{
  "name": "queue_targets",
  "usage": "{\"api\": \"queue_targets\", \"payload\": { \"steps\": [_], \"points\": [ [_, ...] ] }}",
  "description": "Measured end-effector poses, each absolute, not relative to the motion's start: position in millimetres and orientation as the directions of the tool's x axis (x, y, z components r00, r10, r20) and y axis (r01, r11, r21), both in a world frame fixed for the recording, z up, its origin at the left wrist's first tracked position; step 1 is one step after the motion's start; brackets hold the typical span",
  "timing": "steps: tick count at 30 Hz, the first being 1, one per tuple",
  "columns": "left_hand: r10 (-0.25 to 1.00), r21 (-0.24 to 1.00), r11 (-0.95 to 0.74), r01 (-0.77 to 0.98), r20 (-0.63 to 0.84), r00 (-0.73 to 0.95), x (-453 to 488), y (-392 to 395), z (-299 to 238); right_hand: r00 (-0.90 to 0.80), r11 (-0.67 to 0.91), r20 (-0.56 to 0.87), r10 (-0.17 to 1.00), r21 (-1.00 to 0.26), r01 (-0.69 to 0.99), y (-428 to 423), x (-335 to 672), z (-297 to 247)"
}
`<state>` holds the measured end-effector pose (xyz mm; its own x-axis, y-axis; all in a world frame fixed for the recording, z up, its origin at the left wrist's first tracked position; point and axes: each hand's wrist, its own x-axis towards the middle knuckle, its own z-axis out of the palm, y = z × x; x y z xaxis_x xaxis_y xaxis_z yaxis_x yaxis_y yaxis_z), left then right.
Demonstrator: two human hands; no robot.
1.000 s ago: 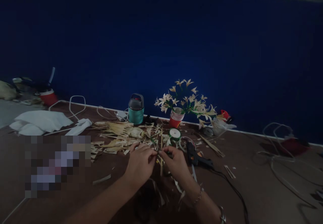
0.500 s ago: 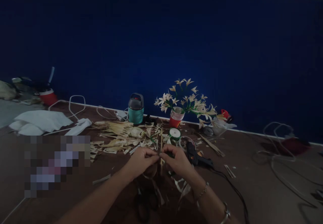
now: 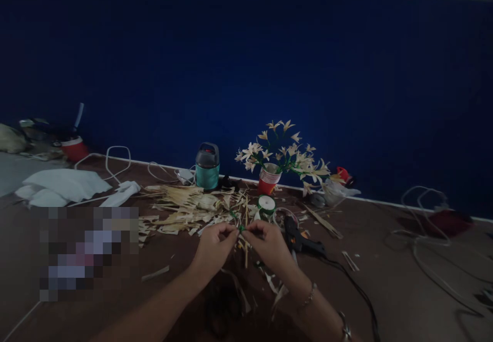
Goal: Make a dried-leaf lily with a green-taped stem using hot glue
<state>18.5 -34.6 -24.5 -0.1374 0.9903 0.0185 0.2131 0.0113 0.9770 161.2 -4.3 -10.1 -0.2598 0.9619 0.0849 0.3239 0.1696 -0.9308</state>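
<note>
Both my hands meet over a brown table (image 3: 385, 290). My left hand (image 3: 213, 247) and my right hand (image 3: 269, 244) each pinch a thin green-wrapped stem (image 3: 241, 227) between fingertips. A pale stick (image 3: 246, 252) hangs down between them. A pile of dried straw-coloured leaf strips (image 3: 185, 206) lies just beyond my left hand. A roll of green tape (image 3: 266, 204) sits just past my right hand. A black glue gun (image 3: 302, 242) lies to the right of my right hand.
A red paper cup (image 3: 268, 180) of pale handmade flowers stands at the back, beside a teal jar (image 3: 207, 166). White cloth (image 3: 63, 185) lies at the left. Cables (image 3: 423, 249) loop at the right. A blue wall (image 3: 246, 75) backs the table. Leaf scraps (image 3: 234, 285) litter the near edge.
My hands have stayed together over the same spot and risen slightly. The green stem now shows between the fingertips. Nothing else has moved.
</note>
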Motion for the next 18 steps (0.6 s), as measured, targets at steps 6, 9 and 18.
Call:
{"api": "queue_targets", "payload": {
  "steps": [6,9,18],
  "points": [
    [0.988,0.949,-0.081,0.306,0.116,-0.098,18.9,-34.6,-26.2,-0.365,0.076,-0.017,0.931,-0.968,0.239,4.0,169.4,-16.0],
    [0.981,0.931,-0.135,0.338,0.174,-0.087,17.4,-33.7,-26.0,-0.369,0.035,-0.049,0.928,-0.976,0.217,5.3,170.9,-18.0],
    [0.98,0.991,0.134,-0.004,-0.132,0.149,17.3,-36.0,-19.6,-0.386,-0.137,-0.124,0.914,-0.99,-0.008,2.8,171.7,-14.8]
  ]
}}
